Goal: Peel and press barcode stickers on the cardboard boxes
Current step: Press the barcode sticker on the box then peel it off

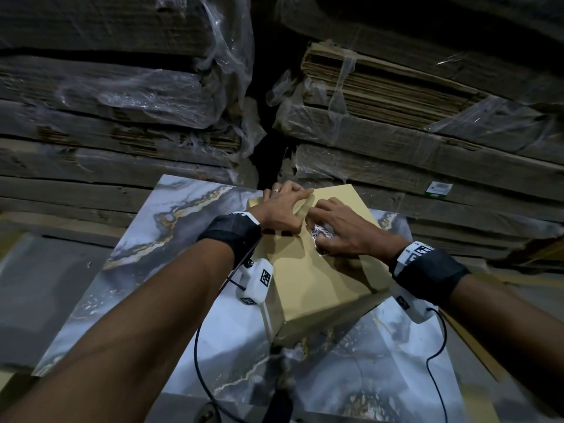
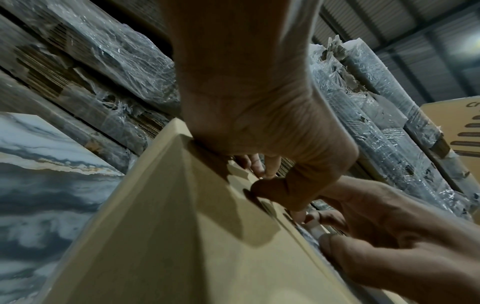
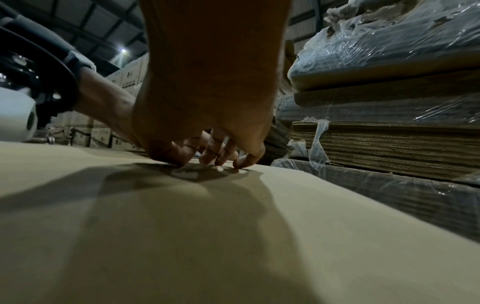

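Observation:
A tan cardboard box (image 1: 320,276) stands on a marble-patterned table top (image 1: 146,257). A white barcode sticker (image 1: 317,231) lies on the box's top face, mostly covered by my right hand (image 1: 328,222). The right wrist view shows that hand's (image 3: 213,162) arched fingertips pressing down on the sticker (image 3: 187,174). My left hand (image 1: 293,209) rests on the far left corner of the box top with fingers spread. In the left wrist view its (image 2: 262,179) thumb lies on the box (image 2: 182,236), close beside the right hand (image 2: 389,236).
Tall stacks of flattened cardboard wrapped in plastic film (image 1: 122,102) (image 1: 412,96) rise directly behind the table, with a dark gap between them. A small green and white label (image 1: 439,188) sits on the right stack. Black camera cables (image 1: 198,361) hang under my wrists.

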### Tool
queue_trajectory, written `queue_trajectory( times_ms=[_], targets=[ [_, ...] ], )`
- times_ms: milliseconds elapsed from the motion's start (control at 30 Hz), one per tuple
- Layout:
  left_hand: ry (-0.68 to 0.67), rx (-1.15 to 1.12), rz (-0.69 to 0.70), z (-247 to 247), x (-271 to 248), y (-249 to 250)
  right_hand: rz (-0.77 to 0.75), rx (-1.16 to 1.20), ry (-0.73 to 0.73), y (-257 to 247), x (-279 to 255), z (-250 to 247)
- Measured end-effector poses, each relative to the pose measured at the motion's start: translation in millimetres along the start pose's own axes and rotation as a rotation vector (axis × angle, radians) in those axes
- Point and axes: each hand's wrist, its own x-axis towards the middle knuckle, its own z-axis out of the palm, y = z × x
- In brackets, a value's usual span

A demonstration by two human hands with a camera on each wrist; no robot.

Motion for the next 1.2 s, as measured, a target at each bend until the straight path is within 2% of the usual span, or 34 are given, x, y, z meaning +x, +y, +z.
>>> queue_trajectory(
  times_ms=[100,267,400,567,800,967,1200],
  targets=[
    [-0.007,0.001,0.002,-0.1,0.4,-0.8,0.006,0.010,-0.026,2.2,-0.7,-3.8],
    [-0.014,0.002,0.010,-0.6,0.4,-0.9,-0.101,0.006,0.003,-0.6,-1.4,-11.7],
    [-0.002,0.005,0.005,0.3,0.9,-1.1,-0.111,0.003,-0.014,-0.4,1.4,-11.9],
    [0.010,0.012,0.015,1.6,1.0,0.8,-0.113,0.127,0.001,2.2,6.5,-22.7],
    [0.047,0.002,0.018,5.7,4.4,-3.7,-0.199,-0.021,0.024,6.3,1.0,-20.7],
    [0.028,0.011,0.014,5.6,5.1,-3.5,-0.178,-0.036,0.026,3.7,2.7,-26.1],
    [0.030,0.004,0.019,6.2,4.7,-3.7,-0.178,-0.102,-0.061,-5.0,15.2,-35.3]
  ],
)
